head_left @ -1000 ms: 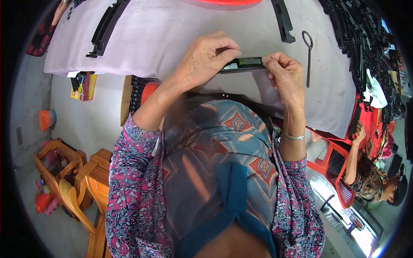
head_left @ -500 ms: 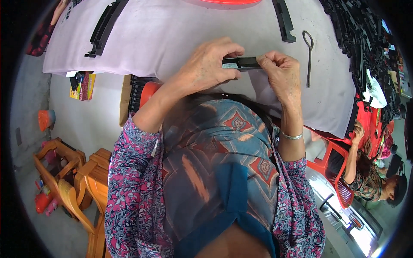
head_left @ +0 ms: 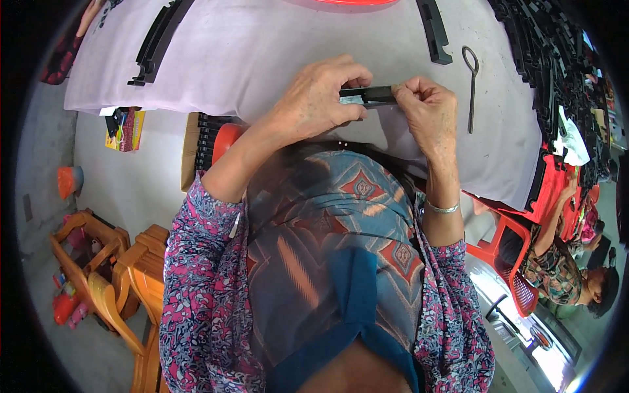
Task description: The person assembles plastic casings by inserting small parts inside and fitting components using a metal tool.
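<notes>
A short black plastic strip (head_left: pixel 378 95) is held level between my two hands, just above the near edge of the cloth-covered table (head_left: pixel 262 39). My left hand (head_left: pixel 321 95) curves round its left end, thumb below and fingers above, with a pale patch showing on the strip there. At the other end, my right hand (head_left: pixel 427 108) pinches it between thumb and curled fingers. Right of that hand lies a thin dark metal rod with a loop end (head_left: pixel 472 88). Longer black plastic strips rest at the upper left (head_left: pixel 159 42) and the upper right (head_left: pixel 434 33).
A red basin (head_left: pixel 357 5) shows at the far edge. Black plastic parts (head_left: pixel 547 59) are heaped along the right, where another person (head_left: pixel 563 268) sits by a red chair (head_left: pixel 514 249). Wooden chairs (head_left: pixel 111 281) stand at lower left; a cardboard box (head_left: pixel 190 150) is under the table.
My hands and the black strip stay almost in place. The person at the right has moved an arm farther along the heap of parts.
</notes>
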Demonstrator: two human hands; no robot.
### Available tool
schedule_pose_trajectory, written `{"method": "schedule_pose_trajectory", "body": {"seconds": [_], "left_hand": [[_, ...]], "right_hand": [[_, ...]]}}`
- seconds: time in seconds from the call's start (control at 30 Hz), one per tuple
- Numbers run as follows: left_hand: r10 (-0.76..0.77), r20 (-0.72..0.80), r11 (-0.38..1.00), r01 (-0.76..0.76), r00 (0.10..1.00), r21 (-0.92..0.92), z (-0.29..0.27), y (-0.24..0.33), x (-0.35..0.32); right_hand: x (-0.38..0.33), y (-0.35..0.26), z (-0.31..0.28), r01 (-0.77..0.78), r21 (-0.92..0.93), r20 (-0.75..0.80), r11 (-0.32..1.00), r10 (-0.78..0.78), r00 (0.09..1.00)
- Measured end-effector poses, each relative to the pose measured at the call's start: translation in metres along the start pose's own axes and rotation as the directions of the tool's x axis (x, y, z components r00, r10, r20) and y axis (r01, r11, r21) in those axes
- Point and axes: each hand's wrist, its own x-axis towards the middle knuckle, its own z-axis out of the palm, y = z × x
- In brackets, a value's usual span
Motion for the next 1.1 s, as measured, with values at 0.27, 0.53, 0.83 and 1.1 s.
{"method": "schedule_pose_trajectory", "body": {"seconds": [0.27, 0.53, 0.83, 1.1], "left_hand": [[0.029, -0.014, 1.0, -0.029, 0.999, 0.001, 0.001, -0.001, 0.001], [0.017, -0.006, 1.0, -0.017, 1.0, -0.005, 0.001, -0.002, 0.0], [0.011, -0.004, 1.0, -0.011, 1.0, -0.012, 0.001, 0.0, 0.001], [-0.019, 0.005, 1.0, 0.02, 1.0, -0.017, 0.001, -0.001, 0.0]], "right_hand": [[0.001, 0.002, 0.0, -0.003, -0.012, -0.016, 1.0, 0.003, 1.0], [0.004, 0.009, -0.004, -0.057, 0.123, 0.062, 0.991, 0.05, 0.997], [0.001, 0.003, -0.001, -0.04, 0.07, 0.031, 0.997, 0.038, 0.999], [0.003, 0.005, -0.002, -0.04, 0.048, 0.035, 0.998, 0.039, 0.999]]}}
